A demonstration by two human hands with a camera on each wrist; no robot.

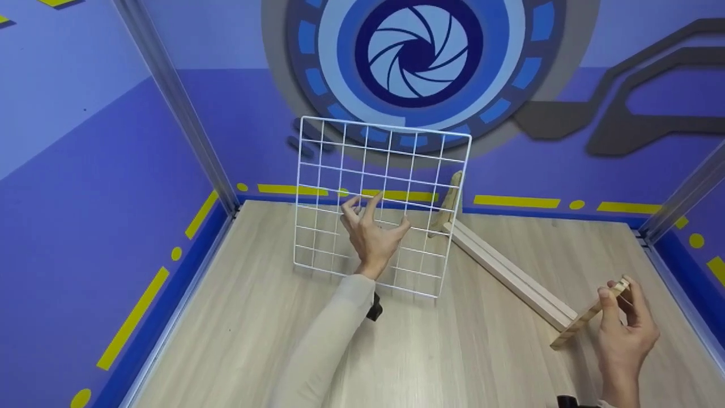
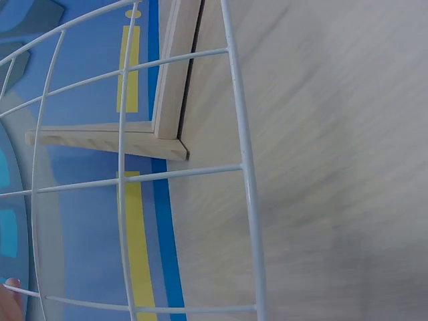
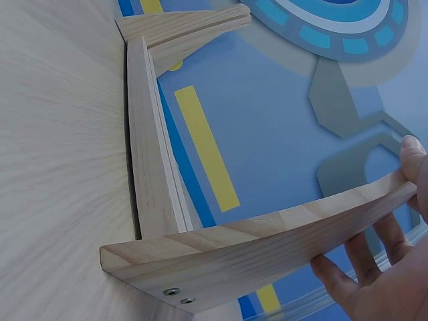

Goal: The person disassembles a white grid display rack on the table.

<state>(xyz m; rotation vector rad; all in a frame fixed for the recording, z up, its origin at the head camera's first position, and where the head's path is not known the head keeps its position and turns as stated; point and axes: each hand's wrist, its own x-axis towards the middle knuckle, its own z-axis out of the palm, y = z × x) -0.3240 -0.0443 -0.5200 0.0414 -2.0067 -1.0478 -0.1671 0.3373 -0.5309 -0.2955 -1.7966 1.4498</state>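
Observation:
A white wire grid panel (image 1: 386, 176) stands steeply tilted over the table in the head view. My left hand (image 1: 371, 238) grips it near the middle, thumb and fingers spread and hooked at its wires. In the left wrist view a fingertip (image 2: 11, 301) shows at a wire of the grid. On the right lies a wooden stand: a long grooved beam (image 1: 510, 272) with an upright end piece at each end. My right hand (image 1: 628, 334) holds the near end piece (image 3: 267, 234) by its upper end, thumb on one side and fingers on the other. Two screws show low on that piece.
The far end piece (image 3: 194, 33) rises close behind the grid's right edge in the head view. Pale wood-grain tabletop (image 1: 226, 328) lies under everything. Blue printed walls (image 1: 238, 124) with metal corner posts (image 1: 181, 107) enclose the back and sides.

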